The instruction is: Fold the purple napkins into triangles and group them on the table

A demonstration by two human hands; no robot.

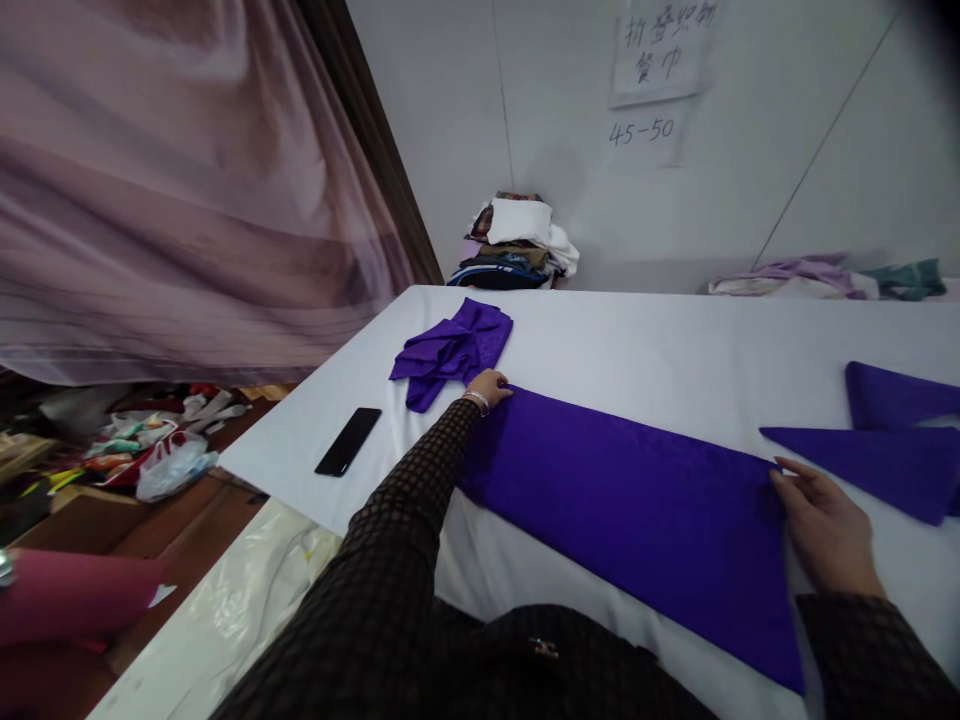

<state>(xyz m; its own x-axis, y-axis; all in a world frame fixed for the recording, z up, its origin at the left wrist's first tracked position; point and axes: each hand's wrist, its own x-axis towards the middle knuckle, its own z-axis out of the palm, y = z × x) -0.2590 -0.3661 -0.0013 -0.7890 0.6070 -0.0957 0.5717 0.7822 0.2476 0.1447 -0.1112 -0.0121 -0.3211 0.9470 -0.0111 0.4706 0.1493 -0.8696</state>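
Matte white, the worktop is backed by a pale, seamed wall. Set well apart, the left hand and right hand are pinched on the far corners of a long purple cloth, which is laid flat along the near side, smooth, four-sided and faintly sheened. Beside the left, a crumpled purple heap is bunched, with a black phone set nearby; beyond the right, pointed purple pieces are laid. Farther back, mixed fabrics are stacked.

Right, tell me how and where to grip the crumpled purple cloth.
Pinch the crumpled purple cloth by its bunched middle folds, probably from above and picture-left: the loose ridges should offer a grip, and the left hand sits close to its lower right.
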